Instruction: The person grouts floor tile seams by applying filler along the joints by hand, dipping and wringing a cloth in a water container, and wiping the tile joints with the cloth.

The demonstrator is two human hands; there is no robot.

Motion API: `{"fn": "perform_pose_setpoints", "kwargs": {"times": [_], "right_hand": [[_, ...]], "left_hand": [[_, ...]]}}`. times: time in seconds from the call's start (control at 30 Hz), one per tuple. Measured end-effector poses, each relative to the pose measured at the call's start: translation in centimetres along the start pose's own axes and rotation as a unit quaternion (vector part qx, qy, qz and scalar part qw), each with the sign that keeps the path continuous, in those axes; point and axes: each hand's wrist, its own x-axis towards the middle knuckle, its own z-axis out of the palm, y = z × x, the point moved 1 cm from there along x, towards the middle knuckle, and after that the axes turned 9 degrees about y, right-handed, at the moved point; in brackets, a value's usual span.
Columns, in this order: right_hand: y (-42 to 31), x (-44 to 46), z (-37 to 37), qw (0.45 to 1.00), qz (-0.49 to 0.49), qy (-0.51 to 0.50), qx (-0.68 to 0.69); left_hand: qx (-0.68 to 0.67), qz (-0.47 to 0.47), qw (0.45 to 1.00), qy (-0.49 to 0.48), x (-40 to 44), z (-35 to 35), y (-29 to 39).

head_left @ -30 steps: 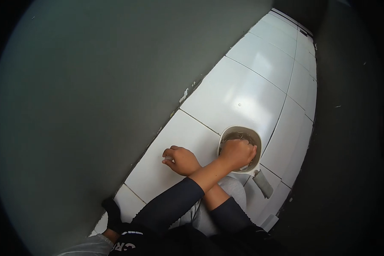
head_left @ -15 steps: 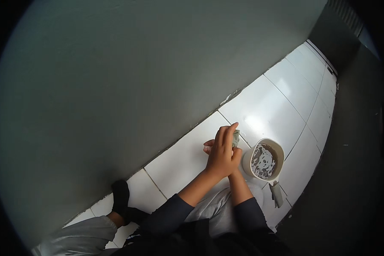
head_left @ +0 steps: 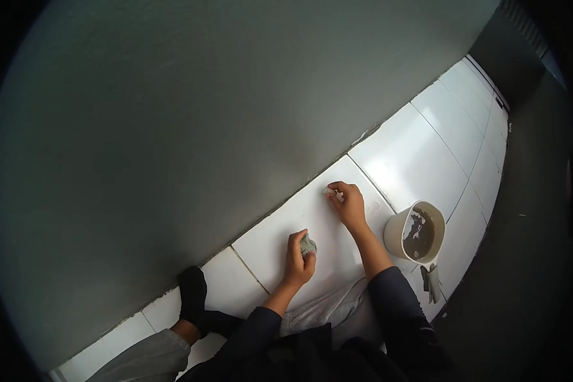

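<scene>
My left hand (head_left: 297, 260) is closed round a crumpled grey-green cloth (head_left: 307, 246), low over the white tiles. Farther forward and to the right, my right hand (head_left: 348, 202) pinches a small whitish piece (head_left: 329, 190) between thumb and fingers, close to the tile surface. A cream dipper (head_left: 396, 235) with a grey handle (head_left: 431, 284) stands on the floor to the right of my right forearm. Cloudy liquid (head_left: 419, 235) with a bright reflection is inside it. Wet marks show on the tile between my right hand and the dipper.
A dark grey-green wall (head_left: 172, 127) rises along the left of the tiled floor (head_left: 404, 153). Another dark surface (head_left: 528, 210) borders the right side. My foot in a black sock (head_left: 192, 290) rests near the wall at the lower left.
My crossed arms have uncrossed and my hands, together half a second ago, are now apart. The cloth is in my left hand. The view has shifted, with the dipper farther right.
</scene>
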Motion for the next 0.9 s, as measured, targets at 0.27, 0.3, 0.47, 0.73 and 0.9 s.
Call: {"fn": "perform_pose_setpoints", "kwargs": {"times": [0.27,0.3,0.47,0.73,0.9], "right_hand": [[-0.6,0.1,3.2,0.994,-0.108,0.003,0.031],[0.1,0.7,2.9,0.997,-0.059,0.03,0.042],[-0.3,0.3,3.5,0.995,-0.088,0.038,0.016],[-0.1,1.4,3.5,0.998,-0.043,0.051,-0.007],[-1.1,0.5,4.1,0.995,-0.099,-0.005,0.029]], "left_hand": [[0.028,-0.038,0.999,0.015,-0.2,-0.1,-0.1],[0.033,-0.051,0.998,0.028,-0.4,-0.1,-0.3],[0.006,-0.104,0.993,0.059,-0.6,0.5,-0.2],[0.084,-0.037,0.994,0.053,-0.5,0.5,0.0],[0.01,-0.126,0.99,0.056,-0.4,0.5,0.2]]}}
